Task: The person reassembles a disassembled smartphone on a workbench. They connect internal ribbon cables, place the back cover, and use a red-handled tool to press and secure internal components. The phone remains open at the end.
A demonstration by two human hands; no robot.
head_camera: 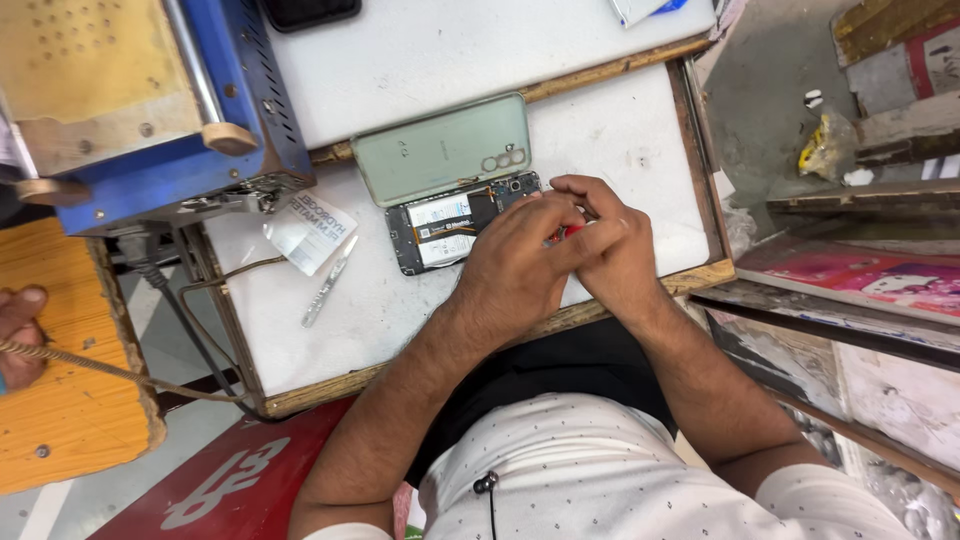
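Both hands on opened phone, matte green back cover adj.

A blue metal machine stands at the white worktop's left edge; beside it lie silver metal tweezers and a clear plastic packet.

One opened phone, one back cover, one tweezers, perhaps one sachet.

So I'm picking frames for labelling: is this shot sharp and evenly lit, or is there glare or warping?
Head view: light is soft and even, no hard shadows; the opened phone, left hand and right hand are sharp; mild sheen on the green back cover; wide-lens bending shows along the white worktop edges.
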